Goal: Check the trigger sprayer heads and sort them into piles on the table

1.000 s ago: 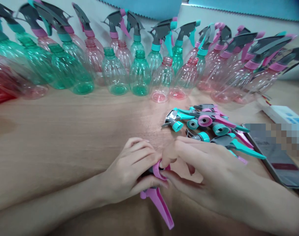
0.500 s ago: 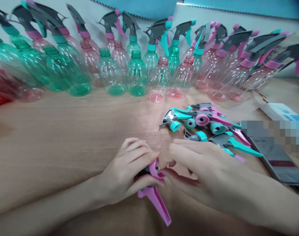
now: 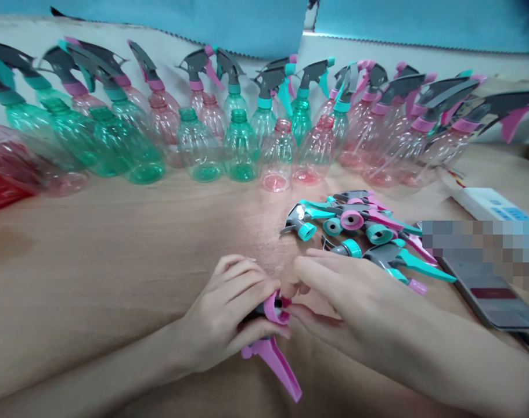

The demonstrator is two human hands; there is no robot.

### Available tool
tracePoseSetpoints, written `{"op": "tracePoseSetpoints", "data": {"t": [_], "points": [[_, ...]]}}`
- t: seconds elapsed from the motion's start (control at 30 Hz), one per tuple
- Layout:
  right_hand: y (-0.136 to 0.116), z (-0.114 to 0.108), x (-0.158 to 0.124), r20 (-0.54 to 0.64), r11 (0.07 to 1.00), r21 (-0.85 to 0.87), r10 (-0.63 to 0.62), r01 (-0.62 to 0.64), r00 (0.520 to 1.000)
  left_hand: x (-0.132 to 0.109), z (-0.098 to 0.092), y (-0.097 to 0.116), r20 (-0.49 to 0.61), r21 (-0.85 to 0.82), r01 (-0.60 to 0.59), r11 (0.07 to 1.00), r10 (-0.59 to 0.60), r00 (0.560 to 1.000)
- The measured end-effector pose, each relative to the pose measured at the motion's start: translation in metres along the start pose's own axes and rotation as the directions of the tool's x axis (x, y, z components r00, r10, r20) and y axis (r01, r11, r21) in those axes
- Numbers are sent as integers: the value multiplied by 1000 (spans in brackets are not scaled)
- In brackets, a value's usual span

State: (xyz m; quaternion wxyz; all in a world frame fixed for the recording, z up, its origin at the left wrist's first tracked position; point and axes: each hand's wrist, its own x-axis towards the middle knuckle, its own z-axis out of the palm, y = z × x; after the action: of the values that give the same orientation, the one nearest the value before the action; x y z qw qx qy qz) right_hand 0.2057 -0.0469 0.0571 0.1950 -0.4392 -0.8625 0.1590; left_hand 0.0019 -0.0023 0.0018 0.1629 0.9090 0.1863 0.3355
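A grey spray head with a pink collar and pink trigger (image 3: 278,366) lies on its side low in the middle. My left hand (image 3: 231,307) wraps round its body, thumb below and fingers above, so most of the grey part is hidden. The collar's open end faces right and shows a dark hole inside. At that rim, the thumb and bent forefinger of my right hand (image 3: 340,296) pinch the collar's edge. Just beyond my right hand lies a pile of loose spray heads, among them one with a teal trigger (image 3: 425,266) and one with a teal collar (image 3: 306,232).
Behind stands a row of clear pink bottles (image 3: 276,157) and green bottles (image 3: 240,148), several capped with spray heads. To the right lie a phone (image 3: 495,299) and a white box (image 3: 486,203). Something red (image 3: 5,188) is at the left edge of the wooden table (image 3: 116,249).
My right fingertips have drawn back a little from the collar's mouth, and more of its hole shows. The view has tilted up slightly. My left hand keeps its hold.
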Motion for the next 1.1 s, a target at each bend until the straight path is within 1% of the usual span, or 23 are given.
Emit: {"op": "tracePoseSetpoints", "data": {"t": [0.1,0.13,0.2,0.23,0.33,0.4,0.5,0.57,0.63,0.7,0.73,0.8,0.83,0.9,0.93,1.0,1.07,1.1], "points": [[-2,6,2,-103,997,69,-39,46,994,2,-2,2,-21,10,-13,1000,13,1000],[-2,7,3,-113,993,106,-46,59,992,2,-2,2,-24,4,-14,1000,14,1000],[-2,8,5,-97,987,155,-37,51,995,2,-2,2,-14,-21,-2,1000,2,1000],[-2,8,6,-78,988,150,-19,30,997,2,-2,1,-7,-33,13,999,-13,1000],[0,5,6,-57,997,63,54,-50,997,0,0,0,0,-40,49,998,-50,999],[0,2,5,-40,998,42,54,-52,998,0,0,0,12,-27,56,998,-55,998],[1,-3,4,-30,994,109,25,-22,999,1,-6,1,25,27,58,998,-59,998],[2,-9,3,-48,987,157,40,-32,998,1,-13,-1,27,107,96,990,-100,995],[4,-18,3,-80,982,179,78,-62,994,0,-25,-7,8,221,181,958,-188,982],[8,-29,3,-104,976,190,132,-111,986,-3,-40,-19,-35,358,266,895,-272,962],[10,-35,4,-114,971,194,161,-137,980,-5,-48,-27,-60,434,284,855,-287,956],[17,-44,5,-124,967,185,200,-176,972,-9,-66,-44,-80,567,224,792,-218,973],[21,-47,6,-124,968,163,214,-193,969,-11,-75,-52,-102,618,213,757,-192,976],[32,-48,9,-122,971,78,235,-227,964,-13,-91,-65,-110,655,211,726,-184,977],[37,-45,10,-108,967,26,255,-254,961,-13,-98,-69,-80,689,195,698,-194,978],[48,-38,14,-74,960,-120,245,-253,967,-12,-106,-72,-4,719,165,675,-233,972],[58,-30,17,-54,947,-176,264,-269,963,-11,-108,-72,43,717,166,677,-280,959],[61,-27,18,-47,942,-194,270,-274,962,-10,-106,-71,47,711,183,679,-306,951]]}}
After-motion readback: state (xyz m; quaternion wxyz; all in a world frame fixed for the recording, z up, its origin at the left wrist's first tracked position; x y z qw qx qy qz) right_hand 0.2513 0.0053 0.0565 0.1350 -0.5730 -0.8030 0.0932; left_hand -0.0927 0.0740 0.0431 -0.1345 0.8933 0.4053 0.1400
